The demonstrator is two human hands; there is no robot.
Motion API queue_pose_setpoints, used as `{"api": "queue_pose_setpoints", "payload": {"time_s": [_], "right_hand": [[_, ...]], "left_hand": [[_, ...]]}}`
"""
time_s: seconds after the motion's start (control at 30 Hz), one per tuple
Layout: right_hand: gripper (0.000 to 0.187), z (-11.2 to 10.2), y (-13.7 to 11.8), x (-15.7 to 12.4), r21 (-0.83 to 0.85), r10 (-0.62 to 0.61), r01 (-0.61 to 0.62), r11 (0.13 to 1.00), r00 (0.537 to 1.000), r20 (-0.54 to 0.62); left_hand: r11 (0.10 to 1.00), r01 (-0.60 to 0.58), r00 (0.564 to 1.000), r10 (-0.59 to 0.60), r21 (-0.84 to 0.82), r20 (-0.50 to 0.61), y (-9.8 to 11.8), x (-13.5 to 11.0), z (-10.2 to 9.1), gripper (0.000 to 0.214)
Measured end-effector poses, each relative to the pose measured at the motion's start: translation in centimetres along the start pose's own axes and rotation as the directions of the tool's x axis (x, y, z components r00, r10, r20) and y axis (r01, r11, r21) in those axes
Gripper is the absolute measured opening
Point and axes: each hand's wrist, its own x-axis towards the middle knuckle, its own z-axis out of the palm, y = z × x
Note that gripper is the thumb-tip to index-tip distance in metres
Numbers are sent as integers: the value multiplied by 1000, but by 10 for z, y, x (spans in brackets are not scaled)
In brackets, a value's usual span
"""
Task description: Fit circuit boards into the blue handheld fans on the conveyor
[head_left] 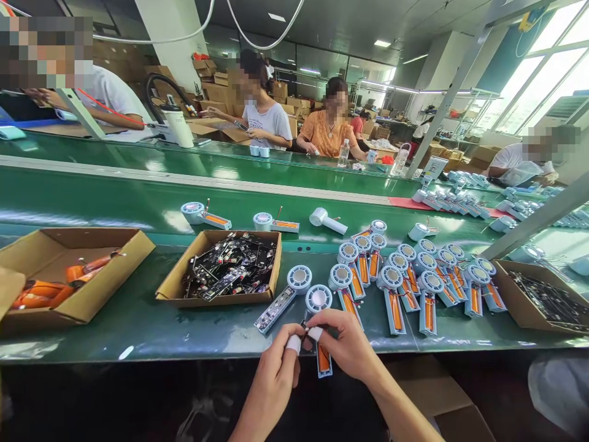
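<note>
Because it seems too small for palms, the left hand [281, 359] and right hand [344, 339] pinch a dark, narrow piece [304, 324] near a pale-blue, round-headed plastic casing [318, 299].

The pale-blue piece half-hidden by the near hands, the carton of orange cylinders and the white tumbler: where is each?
Pale-blue piece [318, 299], head view: on its round end.
Carton of orange cylinders [115, 276], head view: on its right wall.
White tumbler [183, 130], head view: on its side.
</note>
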Motion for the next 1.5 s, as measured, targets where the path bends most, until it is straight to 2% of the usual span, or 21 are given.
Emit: {"api": "queue_pose_setpoints", "payload": {"time_s": [0.17, 0.27, 0.37, 0.47, 0.57, 0.63, 0.73, 0.83, 0.9, 1.03, 1.1, 1.2, 1.3, 1.5], "right_hand": [[24, -1, 4, -7, -65, -117, 116, 991, 993, -11], [25, 1, 8, -11, -126, -144, 142, 982, 990, -7], [25, 0, 13, -12, -195, -180, 171, 966, 983, -30], [25, -1, 16, -11, -334, -245, 205, 920, 966, -83], [25, -2, 17, -9, -513, -327, 237, 825, 941, -92], [25, -4, 16, -8, -601, -368, 258, 757, 927, -66], [24, -7, 13, -6, -658, -403, 285, 697, 915, -31], [23, -10, 9, -5, -632, -381, 295, 717, 925, 0], [22, -11, 7, -4, -578, -334, 279, 767, 942, 11], [19, -9, 6, -4, -429, -282, 247, 869, 959, -20], [18, -7, 5, -3, -354, -238, 207, 912, 970, -46], [23, -4, 3, -1, -253, -114, 94, 963, 991, -64], [28, -2, 2, 0, -266, -54, 33, 964, 996, -73], [25, 4, 3, -4, -483, -105, 70, 873, 993, -47]], "left_hand": [[998, -60, 997, 61, -25, 37, 12, 4, 0, 43], [995, -95, 994, 95, -4, 52, 11, 6, 0, 42], [998, -67, 998, 67, -2, 16, 5, 6, 0, 37], [979, -161, 984, 168, 128, -52, 1, 6, 0, 35], [874, -330, 930, 365, 358, -34, 2, 7, 0, 41], [784, -382, 903, 429, 489, 20, 2, 6, 1, 48], [662, -345, 914, 399, 666, 77, -1, 3, 2, 57], [577, -286, 929, 364, 765, 72, -5, 1, 2, 66], [594, -305, 921, 383, 745, 72, -6, 1, 0, 66], [735, -410, 887, 459, 540, 49, -3, 3, -3, 53], [813, -379, 903, 429, 441, -13, -4, 3, -2, 45], [905, -272, 942, 320, 326, -103, -11, 1, 3, 37], [940, -224, 956, 264, 257, -131, -17, 0, 7, 33], [944, -226, 962, 255, 240, -96, -6, -4, 5, 31]]}}
